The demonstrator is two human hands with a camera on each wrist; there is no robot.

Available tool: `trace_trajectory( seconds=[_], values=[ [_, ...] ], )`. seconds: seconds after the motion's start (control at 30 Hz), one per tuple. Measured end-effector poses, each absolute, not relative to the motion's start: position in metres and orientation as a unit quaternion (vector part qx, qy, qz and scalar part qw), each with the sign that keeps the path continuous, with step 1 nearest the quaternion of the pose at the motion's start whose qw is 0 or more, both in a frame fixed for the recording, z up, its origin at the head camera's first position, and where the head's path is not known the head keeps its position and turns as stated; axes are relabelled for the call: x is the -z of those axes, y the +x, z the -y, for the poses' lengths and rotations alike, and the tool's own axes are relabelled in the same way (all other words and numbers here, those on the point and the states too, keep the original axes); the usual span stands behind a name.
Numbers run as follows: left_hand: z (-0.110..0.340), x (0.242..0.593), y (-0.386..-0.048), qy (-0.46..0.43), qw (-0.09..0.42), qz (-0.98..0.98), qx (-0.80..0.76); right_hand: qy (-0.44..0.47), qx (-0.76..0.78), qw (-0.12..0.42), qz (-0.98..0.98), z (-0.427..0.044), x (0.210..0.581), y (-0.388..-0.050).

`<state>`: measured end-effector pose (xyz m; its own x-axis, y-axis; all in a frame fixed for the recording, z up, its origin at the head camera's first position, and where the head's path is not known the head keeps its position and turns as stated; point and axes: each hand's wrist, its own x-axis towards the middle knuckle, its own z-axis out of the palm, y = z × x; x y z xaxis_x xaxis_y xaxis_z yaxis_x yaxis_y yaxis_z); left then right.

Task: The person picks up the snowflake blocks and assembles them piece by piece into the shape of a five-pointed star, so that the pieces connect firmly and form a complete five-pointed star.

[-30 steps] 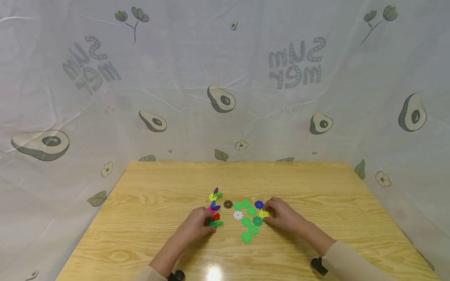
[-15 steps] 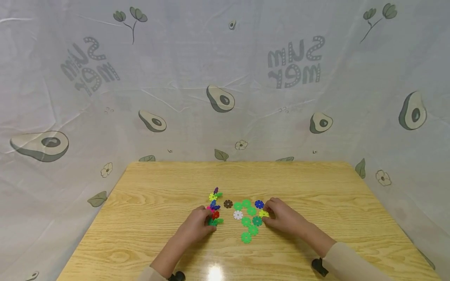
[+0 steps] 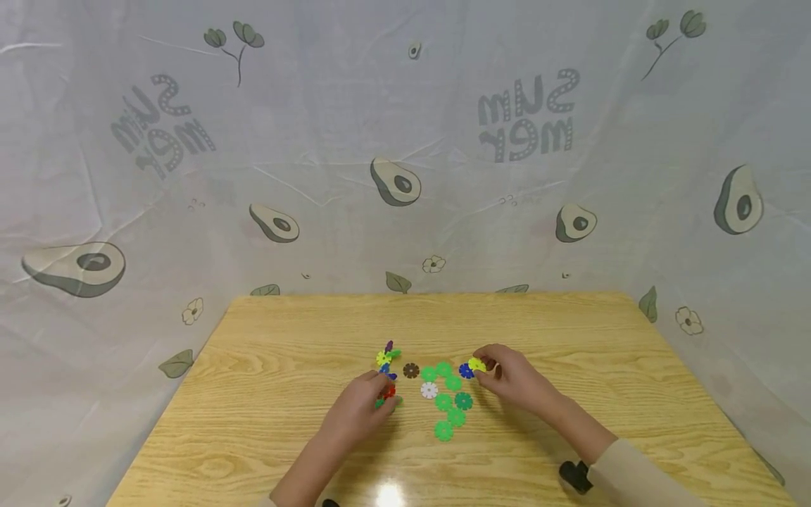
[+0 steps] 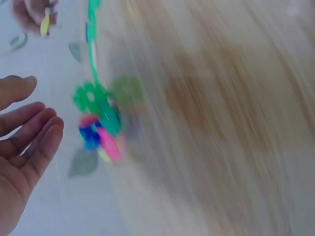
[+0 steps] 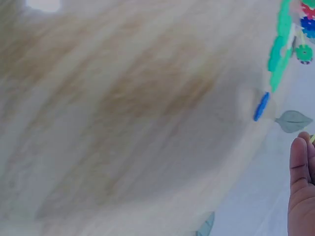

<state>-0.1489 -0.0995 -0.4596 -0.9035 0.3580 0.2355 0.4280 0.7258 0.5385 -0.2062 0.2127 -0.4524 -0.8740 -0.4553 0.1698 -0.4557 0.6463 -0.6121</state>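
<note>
The right hand pinches a yellow notched disc, which overlaps a blue disc in the head view. In the left wrist view that yellow disc is seen edge-on, raised off the table. The left hand is beside a cluster of joined discs and partly hides it; red and green ones show. From the left wrist, the left hand has its fingers apart from the cluster's green disc, with nothing in them.
Between the hands lie several flat green discs, a white disc and a brown disc. A yellow disc with purple and green pieces stands beyond the left hand. A patterned cloth hangs behind the wooden table.
The right hand has picked up the yellow disc and moved it away from the person, toward the blue disc. The left hand has shifted slightly over the cluster, its fingers straighter.
</note>
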Motion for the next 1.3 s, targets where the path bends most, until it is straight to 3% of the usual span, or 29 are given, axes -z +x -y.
trace_trajectory(
  seconds=[0.27, 0.53, 0.87, 1.3],
  values=[
    [0.054, 0.466, -0.137, -0.283, -0.016, 0.925, 0.255, 0.271, -0.341, 0.039, 0.899, -0.205, 0.443, -0.2],
    [0.029, 0.479, -0.137, -0.247, -0.023, 0.951, 0.186, 0.27, -0.35, 0.042, 0.896, -0.2, 0.44, -0.195],
    [0.018, 0.481, -0.135, -0.23, 0.021, 0.965, 0.121, 0.275, -0.347, 0.037, 0.896, -0.2, 0.439, -0.196],
    [0.024, 0.479, -0.14, -0.252, -0.013, 0.953, 0.17, 0.277, -0.343, 0.034, 0.897, -0.201, 0.44, -0.195]
  ],
)
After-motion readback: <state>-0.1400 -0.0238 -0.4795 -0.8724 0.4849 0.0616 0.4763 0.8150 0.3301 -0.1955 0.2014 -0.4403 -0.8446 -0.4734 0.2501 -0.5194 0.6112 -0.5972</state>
